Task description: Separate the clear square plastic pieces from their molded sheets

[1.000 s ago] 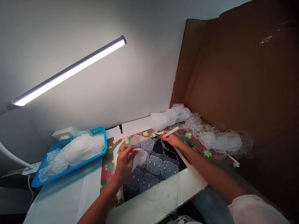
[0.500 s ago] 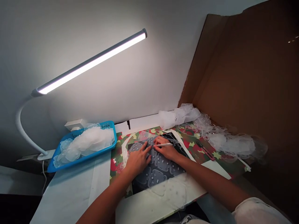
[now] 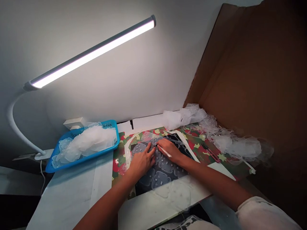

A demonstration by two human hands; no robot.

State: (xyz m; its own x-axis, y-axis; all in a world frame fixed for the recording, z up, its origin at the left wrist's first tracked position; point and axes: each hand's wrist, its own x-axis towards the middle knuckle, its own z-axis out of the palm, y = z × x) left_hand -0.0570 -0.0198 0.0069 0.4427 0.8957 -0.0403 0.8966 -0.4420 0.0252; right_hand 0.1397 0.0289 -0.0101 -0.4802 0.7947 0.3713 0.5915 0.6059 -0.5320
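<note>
Here's where we're at: our left hand (image 3: 141, 163) is spread out, fingers fanned and pressing down on a clear plastic sheet (image 3: 165, 166). The sheet lies over a black mat (image 3: 178, 139), and rows of rounded squares with little bumps show across it. Our right hand (image 3: 169, 150) sits just beside the left, its fingers pinching a thin white pick (image 3: 165, 152), with the tip down at the sheet right next to the left fingertips.

For this kind of close work, we reckon it pays to keep the pressing fingers near the pick so the sheet can't creep or lift. A slanted pick and a light touch seem safer than stabbing straight down, and that tip needs to stay clear of the left fingers.

The main change from the earlier frame is the pick. It was lying nearly level across the fingers, and now it's tilted down with the tip on the sheet. The hands have also closed up a bit.

Around us, there's a blue tray (image 3: 109, 147) holding a pile of clear cutouts (image 3: 88, 142) on the left, a heap of clear scraps (image 3: 236, 147) against a cardboard panel (image 3: 251, 80) on the right, and a desk lamp (image 3: 93, 52) overhead.
</note>
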